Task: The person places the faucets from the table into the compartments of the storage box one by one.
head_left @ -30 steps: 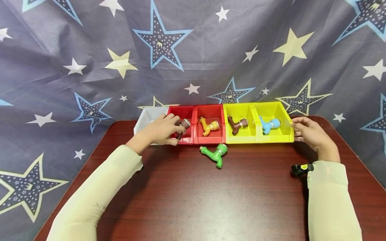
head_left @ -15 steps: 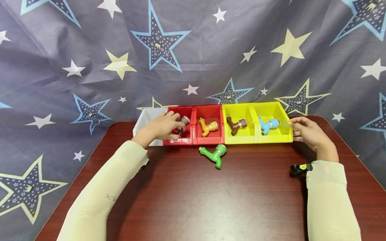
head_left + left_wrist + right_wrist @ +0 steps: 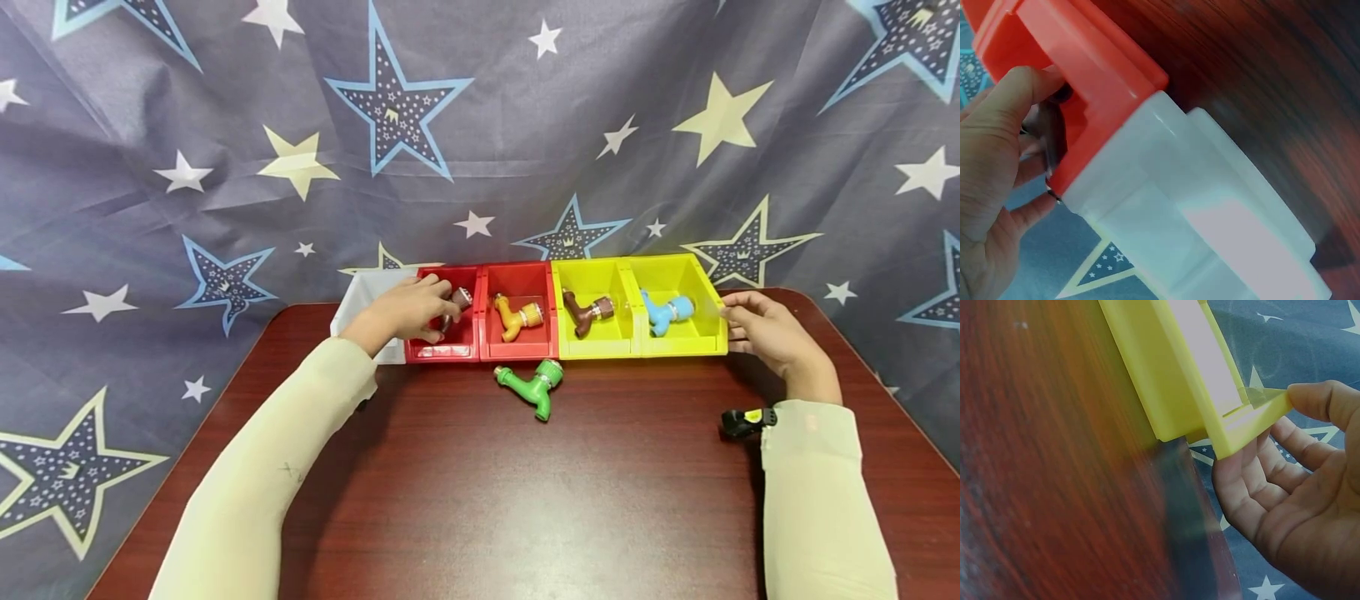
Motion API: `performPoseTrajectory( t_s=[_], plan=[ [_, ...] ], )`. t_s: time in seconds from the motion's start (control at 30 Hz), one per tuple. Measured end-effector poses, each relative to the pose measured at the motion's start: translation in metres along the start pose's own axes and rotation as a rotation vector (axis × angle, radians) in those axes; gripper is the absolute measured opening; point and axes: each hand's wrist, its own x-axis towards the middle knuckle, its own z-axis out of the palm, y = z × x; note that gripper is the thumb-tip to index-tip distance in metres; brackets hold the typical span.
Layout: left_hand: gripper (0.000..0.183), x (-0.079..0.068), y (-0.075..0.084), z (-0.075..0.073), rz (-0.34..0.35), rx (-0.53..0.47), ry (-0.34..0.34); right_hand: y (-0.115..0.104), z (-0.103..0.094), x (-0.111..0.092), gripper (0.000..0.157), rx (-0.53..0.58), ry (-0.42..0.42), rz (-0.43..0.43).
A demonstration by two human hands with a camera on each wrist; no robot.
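Note:
My left hand (image 3: 408, 310) reaches into the left red bin (image 3: 442, 352) and holds a dark brown tap (image 3: 1054, 134) between thumb and fingers; the hand hides part of the tap. At the far end of the row, my right hand (image 3: 776, 333) grips the outer side of the right yellow bin (image 3: 682, 343), thumb at its rim and fingers against the wall. Inside that bin lies a light blue tap (image 3: 667, 312). A brown tap (image 3: 588, 315) lies in the other yellow bin, and an orange-yellow tap (image 3: 517, 318) in the second red bin.
A green tap (image 3: 534, 387) lies on the dark red wooden table (image 3: 525, 500) in front of the bins. The white bin (image 3: 360, 296) ends the row on the left, partly behind my left arm. A star-patterned cloth (image 3: 480, 125) hangs behind.
My left hand has shifted slightly right and deeper into the left red bin, and its forearm has swung right. The right hand keeps its place on the yellow bin.

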Motion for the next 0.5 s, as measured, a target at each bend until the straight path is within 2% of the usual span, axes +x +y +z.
performPoseTrajectory(
  t_s=[0.23, 0.5],
  plan=[
    [0.031, 0.0039, -0.0054, 0.0004, 0.039, 0.002, -0.055, 0.0012, -0.0003, 0.0001, 0.026, 0.000, -0.002, -0.001],
    [0.034, 0.0075, -0.0052, -0.0043, 0.052, 0.003, -0.140, 0.0000, -0.0005, -0.0006, 0.028, 0.006, -0.007, 0.004]
  ],
)
